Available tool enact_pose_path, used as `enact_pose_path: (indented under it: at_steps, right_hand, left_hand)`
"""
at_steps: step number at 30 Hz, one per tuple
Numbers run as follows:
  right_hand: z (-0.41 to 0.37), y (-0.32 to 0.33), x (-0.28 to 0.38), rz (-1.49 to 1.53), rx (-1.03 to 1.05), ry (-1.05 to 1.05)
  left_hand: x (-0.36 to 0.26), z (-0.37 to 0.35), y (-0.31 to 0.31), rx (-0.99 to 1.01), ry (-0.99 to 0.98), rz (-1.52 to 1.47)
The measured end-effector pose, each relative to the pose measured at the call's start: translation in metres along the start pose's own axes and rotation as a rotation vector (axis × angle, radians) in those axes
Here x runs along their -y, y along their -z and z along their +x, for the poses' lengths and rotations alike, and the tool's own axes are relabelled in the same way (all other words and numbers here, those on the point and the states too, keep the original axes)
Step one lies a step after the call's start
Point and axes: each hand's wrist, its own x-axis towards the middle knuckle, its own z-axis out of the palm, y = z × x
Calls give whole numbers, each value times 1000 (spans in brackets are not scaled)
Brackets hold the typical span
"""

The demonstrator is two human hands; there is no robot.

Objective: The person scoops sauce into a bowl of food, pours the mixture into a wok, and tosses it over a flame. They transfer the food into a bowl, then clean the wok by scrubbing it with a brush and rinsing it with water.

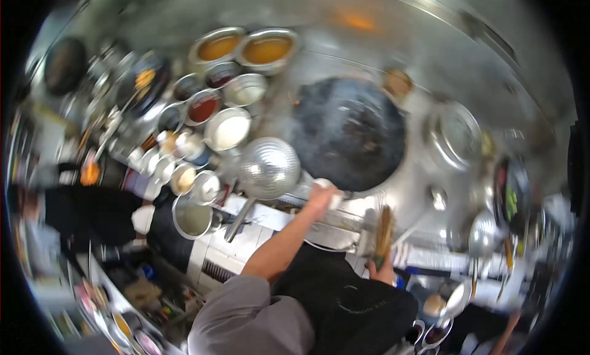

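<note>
A large dark wok [319,131] sits on the stove, hazy with steam or smoke, its inside blurred. At its near rim, my left hand [321,198] is closed round a pale folded cloth [335,201] and grips the wok's edge through it. Lower right, the fingers of my right hand [382,273] wrap the green-bound end of a bamboo wok brush [383,232], its bristles pointing up towards the stove. A perforated metal strainer [269,166] rests just left of the wok, its handle towards me.
Seasoning pots, including a red sauce pot [203,107] and a white one [228,129], crowd the left. Two oval pans of amber liquid [266,49] stand behind them. A ladle [437,198] lies right of the wok. Co-workers stand at left [92,217] and lower right.
</note>
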Motion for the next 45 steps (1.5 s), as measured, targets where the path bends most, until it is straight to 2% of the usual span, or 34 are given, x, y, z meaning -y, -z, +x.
enact_pose_path:
  at_steps: [1, 2, 4, 5, 6, 7, 9, 10, 12, 14, 15, 16, 17, 18, 19, 20, 21, 22, 23, 26, 28, 30, 32, 33, 34, 35, 36, 37, 38, 39, 40, 41, 43, 45]
  right_hand:
    - [3, -3, 1, 72, -118, 50]
    - [2, -8, 0, 152, -236, 84]
    - [8, -5, -2, -11, -68, 43]
    - [15, 12, 12, 221, 90, -158]
    - [25, 19, 9, 210, 93, -182]
    - [34, 29, 18, 393, 83, -193]
    - [51, 53, 45, 642, 15, -80]
    - [64, 61, 68, 711, -46, 44]
    - [102, 60, 98, 806, -86, 158]
    - [146, 48, 111, 698, -140, 361]
    - [120, 36, 145, 836, 137, 75]
    - [126, 0, 121, 567, 1, 469]
    - [121, -9, 109, 204, 47, 687]
    - [102, 5, 121, 233, 379, 477]
    - [112, 9, 90, 108, 379, 613]
    - [141, 28, 44, -97, 438, 501]
    - [179, 51, -2, -308, 272, 573]
    - [211, 86, -4, -278, 113, 753]
    - [229, 131, 32, -345, 153, 288]
    - [309, 182, 82, -293, -405, 649]
    - [323, 165, 166, -236, -501, 570]
    - [358, 121, 201, 4, -842, 575]
    - [392, 32, 213, 65, -965, 687]
    - [396, -8, 212, -106, -674, 586]
    - [377, -41, 231, 207, -25, 202]
    - [355, -69, 233, 380, 362, 98]
    - [297, -80, 253, 337, 467, 296]
    - [283, -79, 242, 338, 641, 332]
    - [293, -72, 208, 433, 809, 313]
    - [267, -18, 225, 390, 1014, 82]
    - [296, 14, 194, 103, 1137, 154]
    - [302, 52, 183, 23, 1165, 0]
    - [335, 112, 138, -207, 859, -104]
    - [310, 130, 110, -57, 220, 163]
  left_hand:
    - [-9, -4, -1, 8, -118, 100]
    - [-15, -10, 0, 65, -42, 128]
    - [-40, -36, 2, 49, 17, 166]
    - [-32, -38, 4, 53, -188, 254]
    - [-20, -36, 6, 58, -390, 346]
    - [-10, -37, 11, 38, -406, 330]
    - [2, -41, 28, -9, -828, 605]
    - [-9, -56, 35, -34, -838, 594]
    - [-41, -103, 39, 172, -622, 668]
    - [-7, -89, 38, 191, -635, 595]
    - [3, -80, 35, 233, -647, 535]
    - [-1, -83, 28, 209, -656, 520]
    - [-11, -92, 19, 146, -732, 595]
    - [-21, -93, 17, 85, -807, 681]
    - [-26, -82, 20, 69, -838, 630]
    - [-33, -74, 22, 53, -841, 624]
    - [-39, -67, 24, 75, -704, 553]
    - [-39, -63, 22, 102, -560, 477]
    - [-41, -59, 16, 90, -558, 463]
    - [-48, -48, -2, -70, -210, 358]
    - [-38, -45, -16, -111, -259, 433]
    - [-26, -43, -18, -109, -257, 314]
    - [-34, -42, -19, -128, -203, 329]
    - [-35, -44, -22, -123, -140, 346]
    - [-29, -39, -27, -126, -136, 339]
    - [-20, -31, -30, -131, -130, 349]
    - [-16, -26, -28, -134, -125, 365]
    - [-21, -27, -21, -133, -127, 366]
    - [-27, -31, -16, -103, -122, 331]
    - [-27, -40, -14, -67, -107, 294]
    - [-17, -40, -9, -65, -151, 156]
    - [-16, -43, 0, -54, -176, 137]
    - [-33, -67, 33, -79, -187, 200]
    - [-40, -92, 77, -109, -297, 405]
